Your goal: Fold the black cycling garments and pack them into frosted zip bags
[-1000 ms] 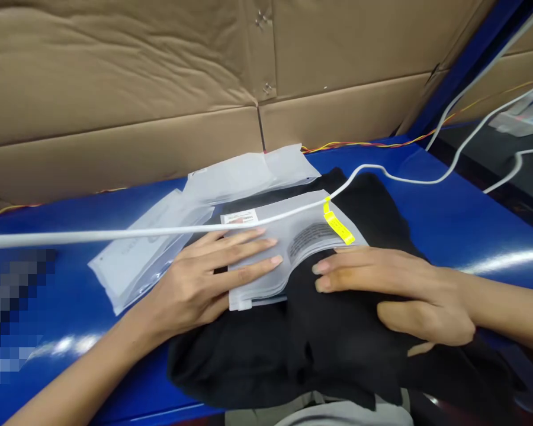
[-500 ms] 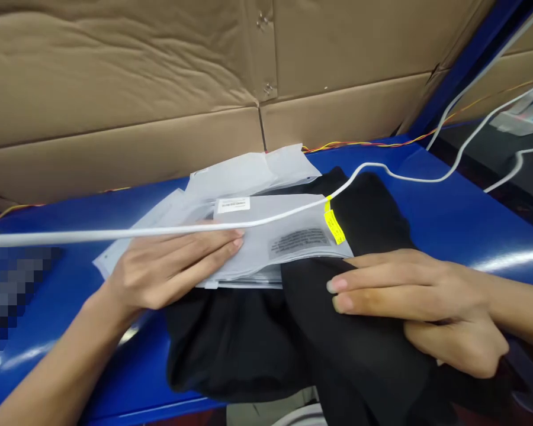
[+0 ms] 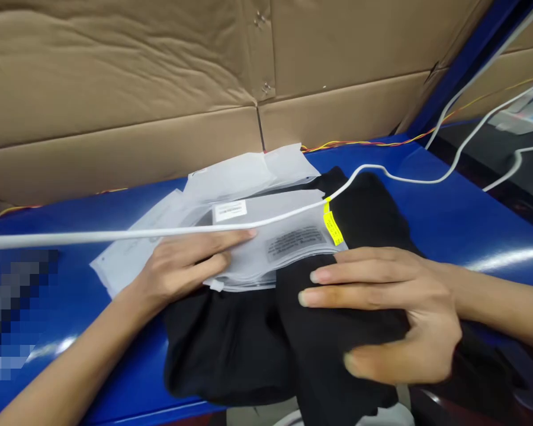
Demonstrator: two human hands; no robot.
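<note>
My left hand (image 3: 182, 266) lies with its fingers on a stack of frosted plastic bags (image 3: 270, 251), near the lower edge of the stack. The top bag carries a white barcode label (image 3: 230, 210) and grey printed text, and a yellow tag (image 3: 333, 228) sticks out at its right corner. My right hand (image 3: 391, 302) is spread flat on a folded black garment (image 3: 231, 349), whose fold covers the lower right of the bag stack. Neither hand visibly grips anything.
More frosted bags (image 3: 244, 176) lie behind and left of the stack. A white cable (image 3: 160, 234) crosses above my hands. The blue table (image 3: 479, 231) has a shiny surface, with cardboard sheeting (image 3: 115, 77) behind it and thin coloured wires along its back edge.
The bag stack has turned and shifted left under my left hand. My right hand has moved left, and the black fold now lies further over the bags.
</note>
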